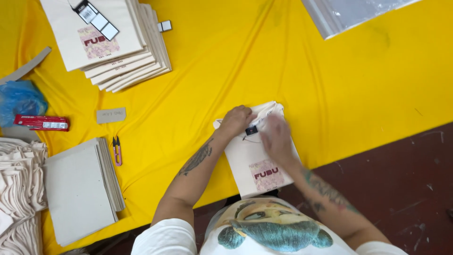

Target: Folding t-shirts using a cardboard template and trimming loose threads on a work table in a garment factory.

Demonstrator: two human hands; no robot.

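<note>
At the far left edge a crumpled blue plastic bag lay on the yellow-covered surface, with a flat red packet just near of it. Nearer still, a heap of cream cloth sat beside a stack of grey card sheets. A small pair of thread snips lay just right of the card, and a small grey label lay farther off. At the far left a pile of folded cream garments rested, the top one carrying a hang tag.

Right of centre, at the near edge of the surface, lay the folded cream garment with a pink printed patch. The left hand pressed down on its far left corner, fingers curled and closed against the cloth. The right hand was blurred over the garment's upper part beside a small black tag; whether its fingers gripped anything could not be told. At the far right a sheet of clear plastic lay on the surface, and dark floor showed at the near right
</note>
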